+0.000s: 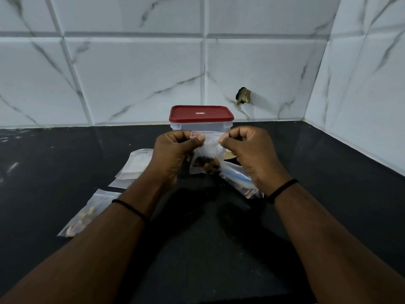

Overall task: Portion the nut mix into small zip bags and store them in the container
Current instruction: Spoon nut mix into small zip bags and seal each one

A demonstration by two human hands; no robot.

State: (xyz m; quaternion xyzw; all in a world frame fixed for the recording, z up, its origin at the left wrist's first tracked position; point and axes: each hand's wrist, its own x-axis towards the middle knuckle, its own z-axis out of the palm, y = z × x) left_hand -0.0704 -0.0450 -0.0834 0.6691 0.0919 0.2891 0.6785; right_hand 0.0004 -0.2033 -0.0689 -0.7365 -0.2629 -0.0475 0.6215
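While both hands are up over the glossy black counter (65,163), left hand (173,153) and right hand (252,154) each pinch a top corner of a small clear zip bag (208,150), thumb against curled fingers, with dark and tan nuts (208,165) lumped at its bottom. Just behind the hands sits a clear boxy container (200,126), rounded red lid (201,114) on. Flat clear bags (135,164) lie left of the left hand; a filled bag (81,218) lies by the left forearm, and a crinkled bag (238,178) lies under the right hand.
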